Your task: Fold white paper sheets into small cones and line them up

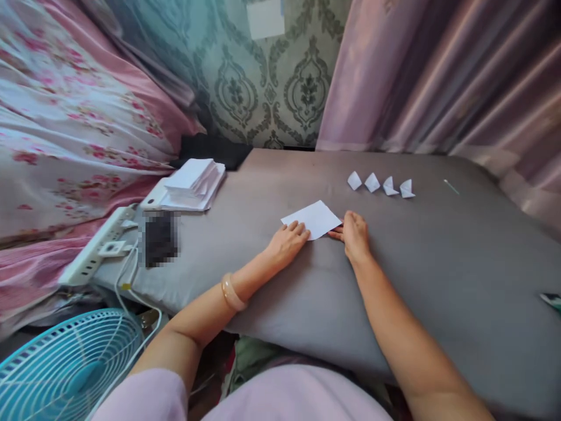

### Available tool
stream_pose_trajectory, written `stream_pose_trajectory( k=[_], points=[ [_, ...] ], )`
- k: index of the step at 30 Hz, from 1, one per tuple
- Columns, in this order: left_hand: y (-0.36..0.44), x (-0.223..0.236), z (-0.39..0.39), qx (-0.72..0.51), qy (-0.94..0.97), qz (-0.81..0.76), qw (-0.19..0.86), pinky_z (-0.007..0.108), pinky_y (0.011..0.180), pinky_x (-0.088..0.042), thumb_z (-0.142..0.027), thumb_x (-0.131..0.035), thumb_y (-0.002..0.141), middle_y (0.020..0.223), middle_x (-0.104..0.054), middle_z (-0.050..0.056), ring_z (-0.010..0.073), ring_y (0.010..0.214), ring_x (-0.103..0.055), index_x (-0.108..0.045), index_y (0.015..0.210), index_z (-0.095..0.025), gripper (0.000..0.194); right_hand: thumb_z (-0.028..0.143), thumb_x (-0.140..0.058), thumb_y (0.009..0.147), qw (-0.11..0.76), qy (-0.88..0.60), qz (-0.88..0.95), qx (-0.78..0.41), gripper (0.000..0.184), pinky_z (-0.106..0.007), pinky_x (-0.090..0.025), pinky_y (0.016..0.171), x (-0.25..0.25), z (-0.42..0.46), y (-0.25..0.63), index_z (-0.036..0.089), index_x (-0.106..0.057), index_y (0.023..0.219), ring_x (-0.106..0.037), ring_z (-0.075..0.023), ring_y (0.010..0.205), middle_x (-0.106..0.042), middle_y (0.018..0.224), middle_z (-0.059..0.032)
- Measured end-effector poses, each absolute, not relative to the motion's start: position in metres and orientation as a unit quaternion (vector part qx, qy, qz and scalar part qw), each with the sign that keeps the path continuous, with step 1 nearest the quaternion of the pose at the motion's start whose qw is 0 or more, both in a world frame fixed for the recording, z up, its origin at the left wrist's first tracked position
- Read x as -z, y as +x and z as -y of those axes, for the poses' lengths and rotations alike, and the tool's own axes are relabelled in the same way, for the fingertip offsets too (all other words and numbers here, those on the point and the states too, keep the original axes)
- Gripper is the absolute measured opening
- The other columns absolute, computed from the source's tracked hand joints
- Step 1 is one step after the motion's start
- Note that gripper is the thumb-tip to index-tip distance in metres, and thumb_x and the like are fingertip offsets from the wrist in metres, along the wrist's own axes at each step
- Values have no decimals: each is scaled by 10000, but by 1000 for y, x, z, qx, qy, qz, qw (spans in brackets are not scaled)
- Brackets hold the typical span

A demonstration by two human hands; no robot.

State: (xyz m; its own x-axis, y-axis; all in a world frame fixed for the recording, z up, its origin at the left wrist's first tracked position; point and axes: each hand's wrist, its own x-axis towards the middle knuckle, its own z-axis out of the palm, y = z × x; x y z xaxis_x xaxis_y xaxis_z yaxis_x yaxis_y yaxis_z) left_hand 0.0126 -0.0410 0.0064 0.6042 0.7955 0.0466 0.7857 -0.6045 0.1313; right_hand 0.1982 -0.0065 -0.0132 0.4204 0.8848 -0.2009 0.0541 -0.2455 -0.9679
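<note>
A white sheet of paper (316,220), four-cornered and turned at an angle, is between my two hands over the grey-covered surface. My left hand (287,242) holds its near left side, bent fingers resting on top. At the right corner my right hand (356,234) has the paper pinched, thumb side up and some fingers extending low beside the edge. Beyond the hands, several small folded white paper pieces stand in a row, among them a diamond-shaped one (355,180) and a pointed one (407,189). A pale bangle (232,292) circles my left wrist.
A stack of white paper (195,184) lies at the back left. Near it are a white power strip (99,245) with cables and a blurred dark object (160,238). A blue fan (83,362) stands low left. A thin stick (451,186) lies far right.
</note>
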Motion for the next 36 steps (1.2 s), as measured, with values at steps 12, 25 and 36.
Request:
stream_pose_trajectory(
  k=[12, 25, 36],
  points=[
    [-29, -1, 26, -114, 904, -410, 37, 401, 1043, -437, -53, -374, 898, 1268, -614, 110, 248, 1240, -525, -675, 1130, -177, 400, 269, -592, 729, 336, -659, 597, -311, 404, -253, -448, 604, 14, 8, 218, 181, -626, 1123, -597, -142, 618, -684, 694, -7],
    [-43, -9, 27, -228, 824, -517, 27, 365, 866, -486, -83, -431, 862, 1075, -680, 112, 222, 945, -593, -688, 1038, -138, 316, 259, -558, 765, 224, -679, 645, -269, 243, -286, -443, 720, -10, 22, 209, 182, -734, 915, -637, -171, 753, -727, 824, -48],
    [-22, -1, 36, -181, 889, -416, 56, 344, 787, -458, -457, -520, 914, 991, -652, 126, 228, 905, -569, -657, 1019, -144, 357, 333, -593, 767, 254, -681, 599, -337, 201, -253, -443, 533, -13, 29, 198, 186, -700, 854, -606, -140, 527, -645, 596, -2]
  ],
)
